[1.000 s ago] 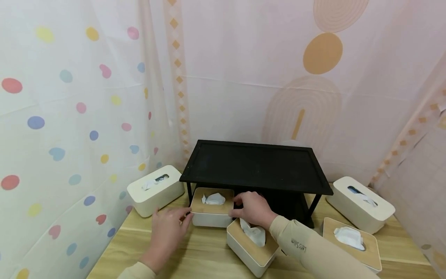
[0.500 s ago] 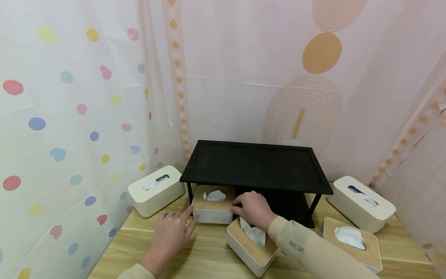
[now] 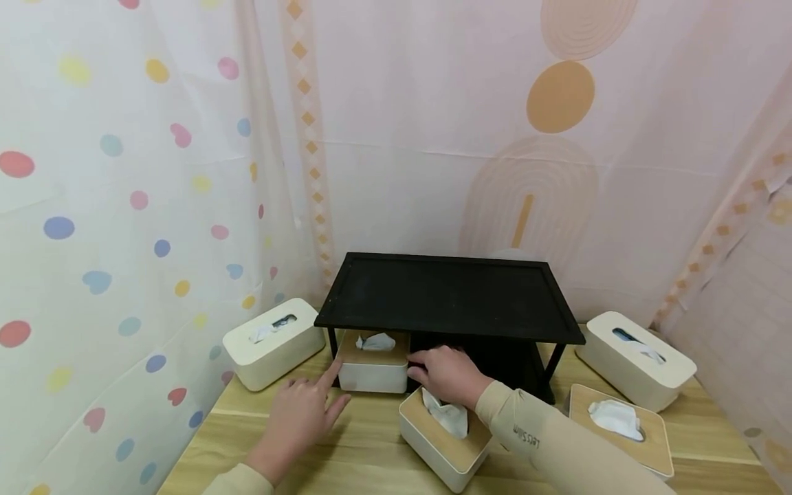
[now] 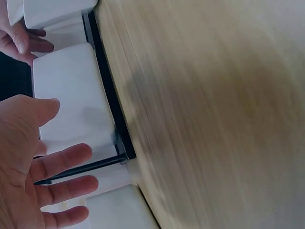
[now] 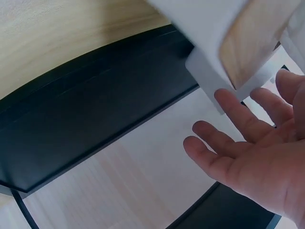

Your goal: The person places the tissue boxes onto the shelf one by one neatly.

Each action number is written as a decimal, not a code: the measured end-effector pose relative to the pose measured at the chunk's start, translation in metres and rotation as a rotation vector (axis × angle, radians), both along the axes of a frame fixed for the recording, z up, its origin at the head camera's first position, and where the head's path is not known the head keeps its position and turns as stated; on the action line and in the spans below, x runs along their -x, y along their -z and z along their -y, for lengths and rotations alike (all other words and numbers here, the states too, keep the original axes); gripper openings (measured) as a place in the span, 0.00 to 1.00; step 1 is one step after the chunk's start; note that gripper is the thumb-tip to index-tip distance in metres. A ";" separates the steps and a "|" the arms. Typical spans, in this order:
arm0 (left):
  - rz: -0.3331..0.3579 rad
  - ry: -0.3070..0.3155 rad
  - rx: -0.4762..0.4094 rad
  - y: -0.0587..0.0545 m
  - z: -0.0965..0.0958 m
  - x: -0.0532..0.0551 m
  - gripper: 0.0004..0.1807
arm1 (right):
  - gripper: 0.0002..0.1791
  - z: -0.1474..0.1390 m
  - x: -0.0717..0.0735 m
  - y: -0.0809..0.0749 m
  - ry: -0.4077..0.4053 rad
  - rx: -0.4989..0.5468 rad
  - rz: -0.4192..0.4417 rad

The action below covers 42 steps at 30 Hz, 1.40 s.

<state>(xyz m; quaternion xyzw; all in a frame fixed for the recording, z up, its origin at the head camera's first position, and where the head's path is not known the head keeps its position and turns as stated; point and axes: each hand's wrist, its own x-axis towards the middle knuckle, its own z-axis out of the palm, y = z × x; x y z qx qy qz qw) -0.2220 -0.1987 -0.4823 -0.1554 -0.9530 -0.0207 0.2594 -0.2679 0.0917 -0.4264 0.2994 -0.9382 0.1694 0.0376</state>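
Note:
A white tissue box with a wooden lid (image 3: 373, 377) sits on the lower level at the left end of a black two-tier rack (image 3: 448, 295), a tissue poking from its top. My left hand (image 3: 298, 417) reaches to its front left corner, index finger straight against the edge; the left wrist view shows spread fingers. At the front right corner are the fingertips of my right hand (image 3: 449, 375), loosely extended in the right wrist view. Just below that hand stands a second wood-lidded tissue box (image 3: 442, 447), turned at an angle on the table and partly covered by the right forearm.
Cream tissue boxes with oval slots flank the rack, one at its left (image 3: 272, 344) and one at its right (image 3: 637, 361). Another wood-lidded tissue box (image 3: 619, 440) lies at the front right of the wooden table (image 3: 353, 460). Patterned curtains (image 3: 396, 137) hang behind.
The wood-lidded tissue box has slid back deeper under the rack's top. My left hand has shifted forward and its index finger has straightened onto the corner. The right hand has barely moved.

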 end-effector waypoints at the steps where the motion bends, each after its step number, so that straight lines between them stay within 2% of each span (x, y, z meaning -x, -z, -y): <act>1: 0.028 -0.001 -0.005 0.000 0.001 0.001 0.36 | 0.17 0.000 0.000 0.000 -0.001 -0.012 0.000; 4: 0.083 0.004 -0.017 0.000 0.006 0.003 0.37 | 0.18 0.001 0.000 -0.001 0.000 -0.045 0.004; 9: 0.093 0.034 -0.051 -0.002 0.011 0.008 0.38 | 0.20 0.003 0.002 -0.003 0.016 -0.102 0.000; 19: 0.208 -0.001 -0.061 -0.005 0.014 0.017 0.40 | 0.24 0.005 0.007 -0.001 0.044 -0.153 0.026; 25: 0.223 -0.008 -0.058 -0.005 0.014 0.019 0.41 | 0.25 0.006 0.006 -0.001 0.034 -0.171 0.038; 32: 0.202 -0.003 -0.057 0.000 0.018 0.023 0.41 | 0.24 0.005 0.010 -0.004 -0.005 -0.164 0.027; 42: 0.214 -0.004 -0.057 0.000 0.018 0.022 0.41 | 0.23 0.004 0.014 -0.002 -0.039 -0.149 0.079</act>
